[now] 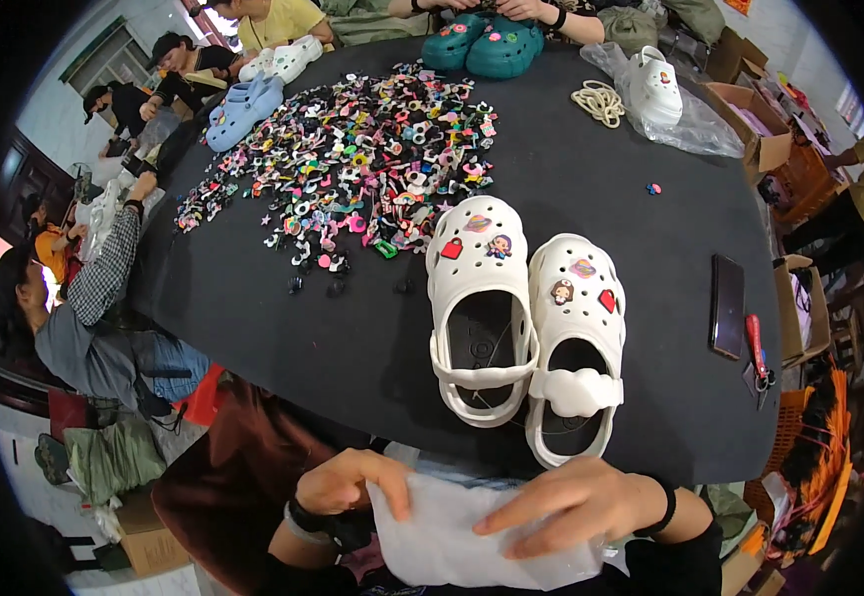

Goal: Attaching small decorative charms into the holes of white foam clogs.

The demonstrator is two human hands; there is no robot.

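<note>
Close to my body, a white, milky plastic bag [442, 536] is stretched between my two hands below the table edge. My left hand [353, 484] grips its upper left corner, thumb on the front face. Over its right part lies my right hand [581, 505], two fingers extended across the front and the thumb hidden. Just beyond the bag stand two white clogs, toes away from me: the left clog [480, 288] and the right clog [578, 333]. Both carry colourful charms on their toes, including a red bag, a ringed planet and a small doll figure.
A wide heap of colourful shoe charms [382, 149] covers the dark table's [353, 328] far left. A phone [727, 306] and red-strapped keys [756, 348] lie right. Beyond are blue clogs [243, 109], rope [599, 103], another white clog [654, 87], and a person holding green clogs [504, 47].
</note>
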